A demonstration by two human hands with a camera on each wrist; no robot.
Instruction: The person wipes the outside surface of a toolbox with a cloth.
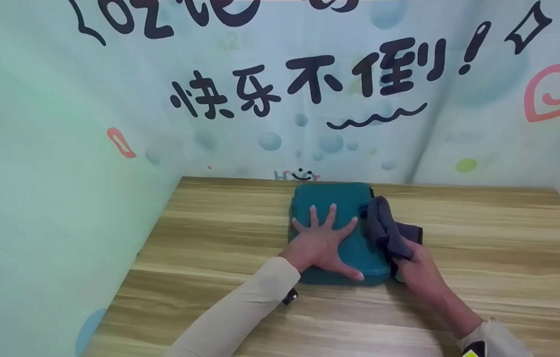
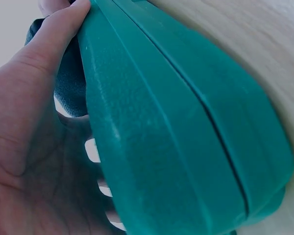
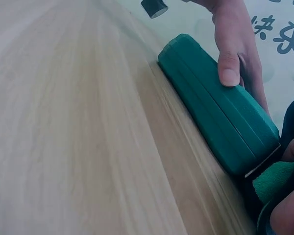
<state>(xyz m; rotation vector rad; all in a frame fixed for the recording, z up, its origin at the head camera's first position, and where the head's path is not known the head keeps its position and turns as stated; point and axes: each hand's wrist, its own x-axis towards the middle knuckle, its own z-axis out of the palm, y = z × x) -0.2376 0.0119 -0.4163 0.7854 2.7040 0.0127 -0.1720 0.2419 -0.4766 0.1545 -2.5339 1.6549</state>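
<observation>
head view: pressing closed teal case [image 1: 357, 248] onto table [image 1: 220, 233] with spread left hand [image 1: 320, 244], gripping dark cloth [image 1: 384, 225] at its right side with right hand [image 1: 420, 271], seemingly partway through wiping, to an unclear extent.

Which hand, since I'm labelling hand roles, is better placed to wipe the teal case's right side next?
Probably the right hand: it grips the dark cloth beside that side, while the left hand lies spread on the case.

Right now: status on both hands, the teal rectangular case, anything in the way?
Left hand spread on teal rounded rectangular case. Right hand grips dark folded fabric by its right side. Case flat on wood-grain table. Left hand, fabric hide parts.
</observation>
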